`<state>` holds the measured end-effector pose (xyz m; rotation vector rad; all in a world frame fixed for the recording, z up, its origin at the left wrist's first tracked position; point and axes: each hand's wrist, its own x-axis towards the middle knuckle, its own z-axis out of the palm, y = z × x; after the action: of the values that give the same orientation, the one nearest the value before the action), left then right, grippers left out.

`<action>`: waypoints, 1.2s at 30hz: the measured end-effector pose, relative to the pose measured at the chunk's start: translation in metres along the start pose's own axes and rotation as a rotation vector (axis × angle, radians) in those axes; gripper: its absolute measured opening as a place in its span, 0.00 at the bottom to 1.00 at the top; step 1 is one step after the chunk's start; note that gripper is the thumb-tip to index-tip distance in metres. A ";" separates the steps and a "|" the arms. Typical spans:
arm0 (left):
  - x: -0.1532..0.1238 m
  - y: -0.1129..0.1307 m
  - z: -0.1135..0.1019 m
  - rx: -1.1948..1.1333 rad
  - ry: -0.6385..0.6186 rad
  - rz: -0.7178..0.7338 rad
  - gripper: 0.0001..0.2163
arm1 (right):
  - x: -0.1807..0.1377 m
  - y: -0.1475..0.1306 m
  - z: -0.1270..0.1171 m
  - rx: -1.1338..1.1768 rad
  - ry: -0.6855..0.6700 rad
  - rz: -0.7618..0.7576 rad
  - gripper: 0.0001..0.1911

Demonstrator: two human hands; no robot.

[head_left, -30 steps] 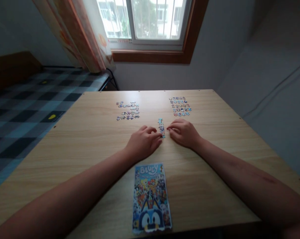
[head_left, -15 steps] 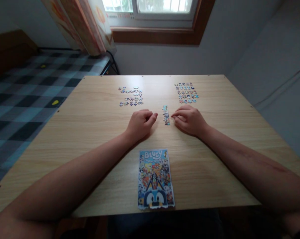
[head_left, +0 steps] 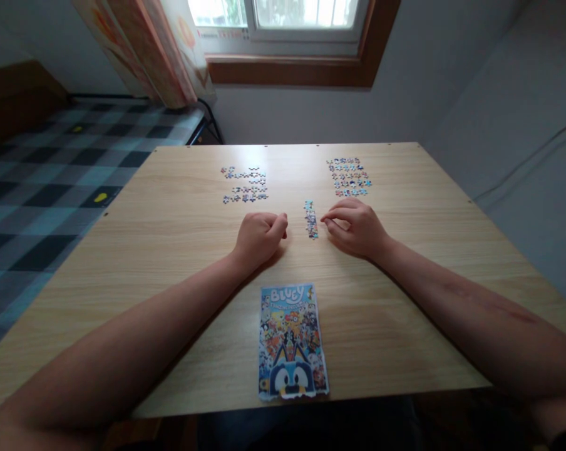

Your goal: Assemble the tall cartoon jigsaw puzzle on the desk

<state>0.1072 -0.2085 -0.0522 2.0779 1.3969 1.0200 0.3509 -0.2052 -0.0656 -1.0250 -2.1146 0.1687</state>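
Observation:
A narrow strip of joined jigsaw pieces (head_left: 312, 220) lies upright in line on the table between my hands. To its left, my left hand (head_left: 262, 237) rests closed in a loose fist, apart from the strip, with no piece showing in it. My right hand (head_left: 357, 225) is just right of the strip, thumb and fingertips drawn together in a pinch; anything between the tips is too small to make out. Below the hands lies a picture sheet (head_left: 292, 341) with "BLUEY" lettering, a blue cartoon dog and a ragged bottom edge.
Loose puzzle pieces (head_left: 248, 197) are laid out in rows at the back left of the wooden table (head_left: 170, 232). Another group of pieces (head_left: 351, 184) sits in rows at the back right. A bed with a checked cover (head_left: 76, 188) stands on the left.
My left hand has drawn slightly left and its thumb has folded closer to the fist. My right hand stays beside the strip. The whole view has shifted a little.

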 end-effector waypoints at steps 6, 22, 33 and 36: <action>0.002 -0.002 -0.003 0.023 -0.058 -0.014 0.22 | 0.002 0.000 0.002 0.016 0.011 -0.024 0.10; 0.003 -0.004 -0.005 0.020 -0.082 0.021 0.22 | 0.003 0.002 0.004 0.024 0.025 0.030 0.09; 0.003 -0.004 -0.005 0.014 -0.066 0.010 0.22 | 0.003 0.004 0.006 0.020 0.000 0.013 0.10; 0.002 -0.003 -0.005 0.014 -0.063 -0.008 0.22 | 0.002 0.005 0.005 0.020 -0.018 0.012 0.10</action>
<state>0.1024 -0.2054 -0.0506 2.0940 1.3839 0.9354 0.3494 -0.1993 -0.0697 -1.0287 -2.1196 0.2051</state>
